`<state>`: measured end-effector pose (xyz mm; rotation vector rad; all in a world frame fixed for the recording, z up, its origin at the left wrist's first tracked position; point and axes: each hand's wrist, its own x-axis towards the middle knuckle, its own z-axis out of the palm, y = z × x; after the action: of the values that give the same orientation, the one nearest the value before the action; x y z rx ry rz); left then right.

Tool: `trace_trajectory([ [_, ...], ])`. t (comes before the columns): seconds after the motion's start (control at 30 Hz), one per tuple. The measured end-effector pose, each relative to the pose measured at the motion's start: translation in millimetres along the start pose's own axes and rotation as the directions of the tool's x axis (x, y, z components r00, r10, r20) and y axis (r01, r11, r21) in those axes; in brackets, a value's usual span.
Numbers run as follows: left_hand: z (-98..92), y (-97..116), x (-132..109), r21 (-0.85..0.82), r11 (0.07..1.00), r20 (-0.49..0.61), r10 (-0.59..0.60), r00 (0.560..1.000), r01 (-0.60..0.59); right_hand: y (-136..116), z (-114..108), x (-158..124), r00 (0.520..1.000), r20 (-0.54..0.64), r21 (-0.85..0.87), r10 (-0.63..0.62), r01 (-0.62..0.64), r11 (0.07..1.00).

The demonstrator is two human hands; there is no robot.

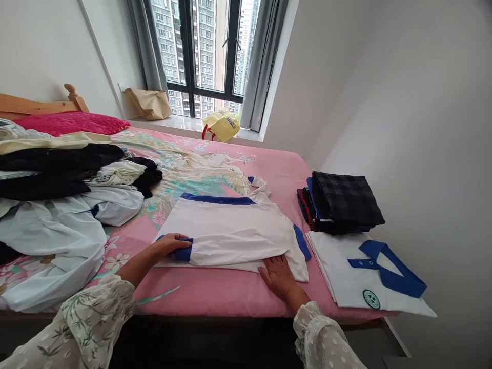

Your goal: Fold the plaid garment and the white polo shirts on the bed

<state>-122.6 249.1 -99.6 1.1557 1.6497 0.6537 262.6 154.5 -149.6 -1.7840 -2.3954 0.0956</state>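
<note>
A white shirt (226,220) with blue trim lies spread on the bed, one sleeve (230,248) laid sideways across its near part. At that sleeve's end my left hand (169,245) grips the blue cuff (183,252) between thumb and fingers. My right hand (277,274) rests flat, fingers outstretched, against the near edge of the sleeve toward the shirt's right side; its fingertips touch the cloth. The other sleeve, with a blue cuff (251,180), extends beyond the shirt's far side.
A heap of loose clothes (57,205) covers the left of the bed (215,292). On the right sit a folded white polo shirt (338,266) with a blue collar and a stack of dark folded clothes (346,200). A paper bag (149,104) and yellow bag (223,125) are by the window.
</note>
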Motion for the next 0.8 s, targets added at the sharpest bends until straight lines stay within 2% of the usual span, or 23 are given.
trace_trajectory([
  [0.13, 8.8, 5, -5, -0.014, 0.991, -0.127, 0.128, 0.984, -0.131, 0, 0, 0, 1.0, 0.004, 0.0, 0.0, 0.0, 1.0],
  [0.23, 15.0, 4, -9, 0.156, 0.941, -0.235, 0.33, 0.914, -0.299, 0, 0, 0, 1.0, -0.001, 0.008, -0.006, 0.006, 1.0],
  [0.3, 16.5, -4, -9, 0.34, 0.863, -0.201, 0.455, 0.867, -0.374, 0, 0, 0, 1.0, -0.01, 0.005, -0.008, 0.008, 1.0],
  [0.37, 16.0, -15, -6, 0.452, 0.796, -0.145, 0.51, 0.848, -0.402, -1, -1, 0, 1.0, -0.018, 0.0, -0.003, 0.003, 1.0],
  [0.43, 15.2, -24, -4, 0.523, 0.753, -0.172, 0.552, 0.815, -0.4, -1, -2, 1, 1.0, -0.013, -0.001, 0.001, -0.001, 1.0],
  [0.5, 15.4, -28, -6, 0.603, 0.672, -0.192, 0.645, 0.74, -0.429, -2, -3, 2, 1.0, -0.007, 0.001, 0.002, -0.002, 1.0],
  [0.53, 15.8, -28, -9, 0.647, 0.601, -0.149, 0.704, 0.695, -0.47, -3, -3, 2, 1.0, -0.008, 0.002, 0.002, -0.002, 1.0],
  [0.6, 16.6, -27, -17, 0.701, 0.407, 0.046, 0.794, 0.606, -0.586, -4, -4, 1, 0.999, -0.033, 0.011, -0.002, 0.002, 1.0],
  [0.67, 16.3, -29, -25, 0.717, 0.221, 0.242, 0.81, 0.534, -0.661, -4, -5, -3, 0.996, -0.092, 0.041, -0.007, 0.01, 0.999],
  [0.73, 14.3, -33, -29, 0.752, 0.107, 0.314, 0.809, 0.497, -0.65, -2, -6, -10, 0.983, -0.181, 0.082, 0.018, -0.003, 0.997],
  [0.8, 11.1, -39, -28, 0.804, 0.065, 0.293, 0.822, 0.489, -0.591, 5, -8, -16, 0.955, -0.283, 0.103, 0.088, -0.061, 0.993],
])
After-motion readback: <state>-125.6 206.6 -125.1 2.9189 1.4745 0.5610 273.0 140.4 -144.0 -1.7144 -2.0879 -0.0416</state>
